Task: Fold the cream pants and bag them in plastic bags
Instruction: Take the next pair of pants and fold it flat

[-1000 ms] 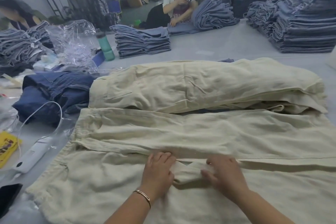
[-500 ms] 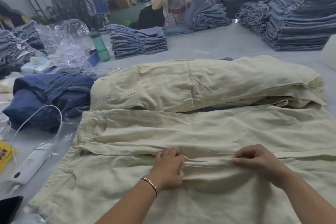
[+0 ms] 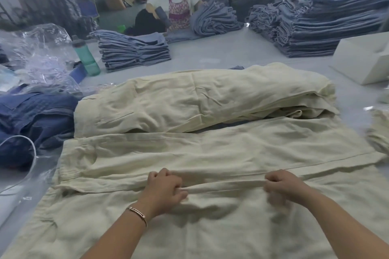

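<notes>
Folding step, nothing bagged yet: my left hand [image 3: 166, 190] & right hand [image 3: 283, 186] each pinch the inner leg edge of the cream pants [image 3: 210, 153] spread flat on the table [image 3: 231, 52] in front of me, next prob. lift w/ even tension and fold over.

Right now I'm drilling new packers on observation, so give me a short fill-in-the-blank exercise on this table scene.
1. Both hands grip a fold of the ____ pants.
2. A thin bracelet sits on the ____ wrist.
3. The green bottle stands ____ beside a stack of folded blue jeans.
4. The right hand and left hand are ____ along the fold.

Missing words: cream; left; upright; apart
</notes>
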`<state>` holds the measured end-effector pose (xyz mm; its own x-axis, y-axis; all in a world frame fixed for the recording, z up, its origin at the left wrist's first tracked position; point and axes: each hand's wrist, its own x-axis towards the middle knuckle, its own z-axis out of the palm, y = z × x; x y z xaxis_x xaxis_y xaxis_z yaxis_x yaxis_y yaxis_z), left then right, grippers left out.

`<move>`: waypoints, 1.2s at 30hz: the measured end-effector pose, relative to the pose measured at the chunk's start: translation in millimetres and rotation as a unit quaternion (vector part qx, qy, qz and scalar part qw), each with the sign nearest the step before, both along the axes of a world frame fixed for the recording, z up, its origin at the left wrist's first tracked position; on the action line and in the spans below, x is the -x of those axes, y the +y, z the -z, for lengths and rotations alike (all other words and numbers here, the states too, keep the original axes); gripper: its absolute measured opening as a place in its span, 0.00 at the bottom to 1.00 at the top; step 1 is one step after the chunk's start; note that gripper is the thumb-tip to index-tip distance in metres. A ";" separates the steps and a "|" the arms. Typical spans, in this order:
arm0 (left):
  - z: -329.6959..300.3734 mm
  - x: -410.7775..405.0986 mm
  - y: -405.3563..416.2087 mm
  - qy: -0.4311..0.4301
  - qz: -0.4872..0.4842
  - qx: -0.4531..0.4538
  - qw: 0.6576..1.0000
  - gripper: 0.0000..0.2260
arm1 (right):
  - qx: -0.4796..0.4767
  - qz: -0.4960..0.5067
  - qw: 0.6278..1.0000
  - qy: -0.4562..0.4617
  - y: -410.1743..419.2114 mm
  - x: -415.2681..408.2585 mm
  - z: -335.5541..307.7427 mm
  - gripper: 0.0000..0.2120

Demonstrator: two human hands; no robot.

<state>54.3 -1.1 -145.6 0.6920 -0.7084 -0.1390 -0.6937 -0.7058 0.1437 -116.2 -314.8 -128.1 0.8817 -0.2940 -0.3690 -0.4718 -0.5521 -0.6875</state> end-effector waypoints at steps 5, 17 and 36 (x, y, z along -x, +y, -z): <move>-14.6 -6.7 10.3 -0.083 0.031 -0.075 0.993 0.27 | 0.131 -0.039 0.990 0.016 -21.5 7.9 -0.5 0.22; -33.6 -3.1 57.3 -0.035 0.004 0.010 0.999 0.20 | 0.197 -0.148 0.956 0.158 -74.7 15.2 -19.6 0.16; -7.2 32.6 5.8 -0.126 -0.256 0.089 0.954 0.26 | 0.399 0.119 0.909 -0.033 -77.4 22.1 42.1 0.21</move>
<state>21.7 4.7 -138.4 0.9493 -0.2657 0.1681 -0.2931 -0.9413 0.1673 -138.3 -392.2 -170.2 0.7710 -0.6295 0.0966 -0.6151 -0.7753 -0.1434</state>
